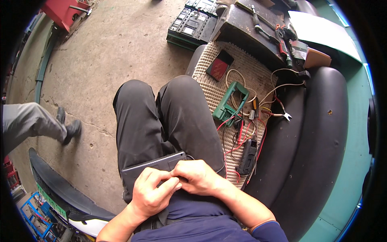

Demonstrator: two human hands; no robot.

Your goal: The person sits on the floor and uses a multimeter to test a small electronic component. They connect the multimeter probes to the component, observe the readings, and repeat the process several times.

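Observation:
My left hand (152, 192) and my right hand (196, 176) meet above my lap, both closed with their fingertips touching. Anything pinched between them is hidden or too small to name. Just beyond them a flat dark grey device (147, 167) lies across my thighs, a thin dark cable (189, 157) at its right end. To the right, on a woven seat mat (206, 86), sit a green plastic frame (217, 113), a black handheld case (247, 156), a red and black box (220, 66), and tangled red and pale wires, one with a fork-shaped metal end (287, 116).
A worn black padded seat (322, 133) runs along the right. Beyond the mat stands a dark box (244, 30) with tools, beside black batteries (191, 24). Another person's leg (34, 123) is at the left; a scooter's dark mudguard (60, 187) is at the lower left.

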